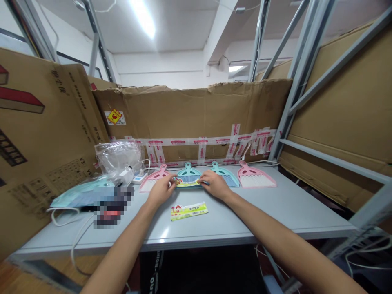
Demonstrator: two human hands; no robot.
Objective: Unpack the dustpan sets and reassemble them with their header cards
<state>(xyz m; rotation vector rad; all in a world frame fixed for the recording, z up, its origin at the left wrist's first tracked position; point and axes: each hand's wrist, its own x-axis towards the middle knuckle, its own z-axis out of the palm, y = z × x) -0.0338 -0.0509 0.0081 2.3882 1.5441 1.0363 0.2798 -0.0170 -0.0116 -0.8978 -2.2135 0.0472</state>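
Observation:
A printed label card [187, 183] with a yellow-green pattern lies bowed across a teal dustpan and brush set [188, 168]. My left hand [161, 190] pinches its left end and my right hand [215, 185] pinches its right end. Flat on the table, nearer to me, is a second label card [190, 211]. To the right of the held card is another teal dustpan [230, 178] with a brush in it, partly behind my right hand. Pink dustpan sets with white bristles stand at either end of the row, one on the left [147, 183] and one on the right [257, 179].
The grey table [275, 212] is backed by a taped cardboard sheet [190, 114], with a large carton [45, 143] on the left. A clear plastic bag [118, 157], a power strip [140, 177], cables and a teal packet [81, 192] crowd the left side. Metal shelf posts flank the table.

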